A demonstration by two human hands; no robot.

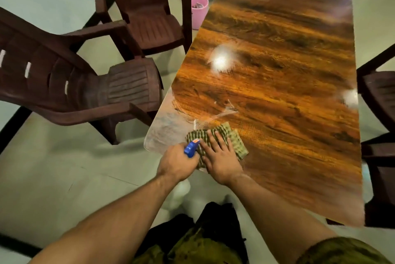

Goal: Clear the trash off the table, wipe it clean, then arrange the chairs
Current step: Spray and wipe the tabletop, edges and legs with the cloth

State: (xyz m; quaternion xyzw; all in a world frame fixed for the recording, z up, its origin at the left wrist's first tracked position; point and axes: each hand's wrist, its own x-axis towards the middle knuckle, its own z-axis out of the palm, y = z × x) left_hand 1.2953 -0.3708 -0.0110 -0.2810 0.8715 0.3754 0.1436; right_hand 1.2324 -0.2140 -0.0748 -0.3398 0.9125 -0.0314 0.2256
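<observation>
Glossy table [288, 97], wet streaks [168, 125], checked cloth [234, 136]

Green checked cloth [238, 144] flat on glossy wood-grain table [277, 92], near corner, blue-topped spray bottle [191, 148] beside it, brown chairs [128, 88] askew

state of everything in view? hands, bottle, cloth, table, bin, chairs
left hand: grips the bottle
right hand: flat on the cloth, fingers straight
bottle: held, nozzle over the table corner
cloth: folded, flat on the table
table: top bare of trash, pale streaks by the cloth
bin: upright on the floor, trash inside
near chair: upright, pulled out from the table
far chair: upright, pulled out
</observation>
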